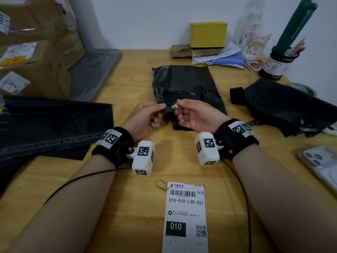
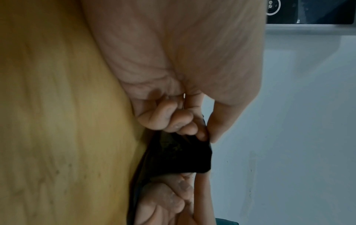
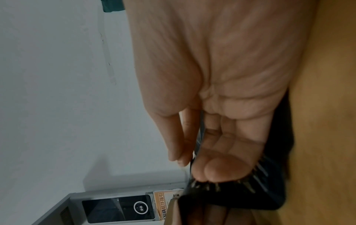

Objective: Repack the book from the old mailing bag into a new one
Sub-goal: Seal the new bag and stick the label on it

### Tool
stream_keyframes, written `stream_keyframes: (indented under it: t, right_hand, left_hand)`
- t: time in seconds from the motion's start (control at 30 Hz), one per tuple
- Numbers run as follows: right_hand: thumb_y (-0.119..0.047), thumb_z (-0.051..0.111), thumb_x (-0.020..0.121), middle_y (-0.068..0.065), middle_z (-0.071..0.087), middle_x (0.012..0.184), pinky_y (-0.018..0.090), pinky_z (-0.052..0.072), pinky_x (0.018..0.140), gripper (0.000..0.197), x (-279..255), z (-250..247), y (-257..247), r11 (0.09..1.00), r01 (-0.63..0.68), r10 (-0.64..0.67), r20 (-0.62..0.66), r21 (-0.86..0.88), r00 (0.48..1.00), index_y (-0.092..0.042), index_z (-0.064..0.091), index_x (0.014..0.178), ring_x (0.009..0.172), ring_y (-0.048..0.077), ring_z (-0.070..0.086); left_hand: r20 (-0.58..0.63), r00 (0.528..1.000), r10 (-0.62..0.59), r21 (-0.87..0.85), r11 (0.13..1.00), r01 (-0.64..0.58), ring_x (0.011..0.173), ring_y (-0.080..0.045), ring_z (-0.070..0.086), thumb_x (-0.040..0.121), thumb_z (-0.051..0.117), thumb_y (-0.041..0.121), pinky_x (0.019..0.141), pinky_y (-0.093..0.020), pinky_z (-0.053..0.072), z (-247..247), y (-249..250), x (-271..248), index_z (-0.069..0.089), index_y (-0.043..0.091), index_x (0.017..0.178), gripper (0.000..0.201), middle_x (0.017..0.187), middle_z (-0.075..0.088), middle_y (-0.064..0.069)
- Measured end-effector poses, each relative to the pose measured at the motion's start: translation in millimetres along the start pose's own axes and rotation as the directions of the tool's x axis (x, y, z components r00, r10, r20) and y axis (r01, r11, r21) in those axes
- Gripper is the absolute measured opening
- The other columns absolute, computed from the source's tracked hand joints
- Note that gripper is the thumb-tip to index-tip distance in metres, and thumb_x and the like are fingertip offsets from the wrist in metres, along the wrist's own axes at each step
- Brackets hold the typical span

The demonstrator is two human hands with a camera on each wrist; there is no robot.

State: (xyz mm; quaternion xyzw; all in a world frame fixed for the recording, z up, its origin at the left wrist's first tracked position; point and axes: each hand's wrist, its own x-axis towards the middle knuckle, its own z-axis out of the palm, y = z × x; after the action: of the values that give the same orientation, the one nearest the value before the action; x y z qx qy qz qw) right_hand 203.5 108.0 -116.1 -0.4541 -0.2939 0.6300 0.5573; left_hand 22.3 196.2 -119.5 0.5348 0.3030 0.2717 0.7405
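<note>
A black mailing bag lies flat on the middle of the wooden table, its open end toward me. No book shows; the bag hides whatever is inside. My left hand pinches the bag's near flap between thumb and forefinger, which the left wrist view shows as a left hand pinching the black flap. My right hand pinches the same edge just to the right, where a clear strip glints. In the right wrist view the right hand holds the black film.
Flat black bags lie at the left and a crumpled black bag at the right. A white shipping label lies near me, a phone at the right edge. Cardboard boxes, a yellow box and a pen jar stand behind.
</note>
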Motion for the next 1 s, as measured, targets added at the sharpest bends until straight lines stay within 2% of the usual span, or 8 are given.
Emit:
stream_keyframes:
  t: [0.17,0.27,0.4,0.5,0.6,0.7,0.87,1.0]
  right_hand:
    - [-0.019,0.057,0.103,0.006,0.068,0.086,0.026,0.058,0.065,0.017,-0.6,-1.1,0.7,0.998,0.030,-0.030,-0.009,0.056,1.000,-0.010,0.065,0.091,0.068,0.014,0.066]
    - [-0.018,0.055,0.103,0.008,0.073,0.097,0.029,0.061,0.069,0.017,-1.1,-1.0,0.7,0.989,0.066,-0.061,-0.041,0.135,0.997,-0.008,0.065,0.093,0.074,0.019,0.071]
    - [-0.018,0.054,0.104,0.012,0.074,0.108,0.029,0.061,0.076,0.019,-3.2,-1.9,2.2,0.978,0.098,-0.089,-0.059,0.183,0.994,-0.005,0.066,0.097,0.086,0.022,0.075]
    - [-0.015,0.055,0.103,0.015,0.074,0.109,0.030,0.061,0.077,0.017,-11.1,-1.7,2.8,0.966,0.107,-0.087,-0.093,0.235,0.992,-0.006,0.065,0.093,0.090,0.026,0.076]
    - [-0.014,0.056,0.102,0.018,0.074,0.110,0.031,0.062,0.076,0.021,-21.8,-2.5,3.4,0.955,0.127,-0.091,-0.143,0.269,0.986,-0.004,0.063,0.085,0.091,0.029,0.076]
    - [-0.014,0.056,0.102,0.018,0.073,0.110,0.033,0.062,0.077,0.022,-32.9,-2.3,5.7,0.950,0.153,-0.107,-0.178,0.272,0.978,-0.003,0.063,0.083,0.092,0.030,0.075]
    - [-0.014,0.055,0.102,0.019,0.073,0.117,0.036,0.062,0.086,0.020,-49.2,-2.0,8.3,0.941,0.172,-0.123,-0.179,0.292,0.976,-0.005,0.061,0.085,0.102,0.036,0.073]
    - [-0.014,0.052,0.102,0.022,0.071,0.122,0.043,0.054,0.101,0.021,-59.6,-1.3,8.3,0.926,0.201,-0.145,-0.192,0.318,0.971,-0.008,0.060,0.083,0.117,0.041,0.066]
  left_hand:
    - [-0.002,1.000,-0.014,-0.012,1.000,0.014,0.047,-0.008,0.039,0.097,0.056,0.010,0.043,-0.019,0.025,-2.6,-0.7,-1.8,0.057,0.009,0.078,0.020,0.061,0.049,-0.002]
    - [-0.005,1.000,-0.022,-0.036,0.999,0.022,0.044,-0.007,0.038,0.097,0.056,0.009,0.040,-0.017,0.024,-5.3,0.0,-2.6,0.056,0.009,0.073,0.024,0.060,0.050,-0.003]
    - [-0.016,1.000,-0.022,-0.045,0.999,0.021,0.043,-0.006,0.038,0.097,0.056,0.010,0.037,-0.016,0.024,-13.5,-0.2,-6.5,0.055,0.008,0.072,0.025,0.062,0.050,-0.003]
    - [-0.073,0.997,0.004,0.027,1.000,-0.002,0.043,-0.006,0.039,0.097,0.058,0.011,0.035,-0.016,0.023,-22.8,-1.0,-15.6,0.055,0.009,0.074,0.023,0.062,0.050,-0.002]
    - [-0.138,0.990,0.041,0.129,0.991,-0.023,0.045,-0.007,0.038,0.096,0.062,0.014,0.036,-0.017,0.022,-28.9,-1.0,-25.9,0.056,0.012,0.073,0.023,0.055,0.047,0.004]
    - [-0.184,0.982,0.046,0.150,0.989,-0.019,0.046,-0.007,0.039,0.094,0.065,0.016,0.035,-0.016,0.025,-29.6,-0.8,-33.3,0.058,0.013,0.069,0.026,0.060,0.049,0.002]
    - [-0.295,0.952,0.080,0.203,0.979,-0.019,0.046,-0.011,0.037,0.089,0.071,0.016,0.035,-0.019,0.025,-27.7,-3.1,-35.2,0.060,0.011,0.073,0.020,0.059,0.044,-0.002]
    - [-0.329,0.942,0.068,0.227,0.974,0.009,0.045,-0.009,0.038,0.088,0.072,0.016,0.037,-0.018,0.030,-24.9,-4.4,-35.4,0.060,0.011,0.073,0.021,0.057,0.045,-0.001]
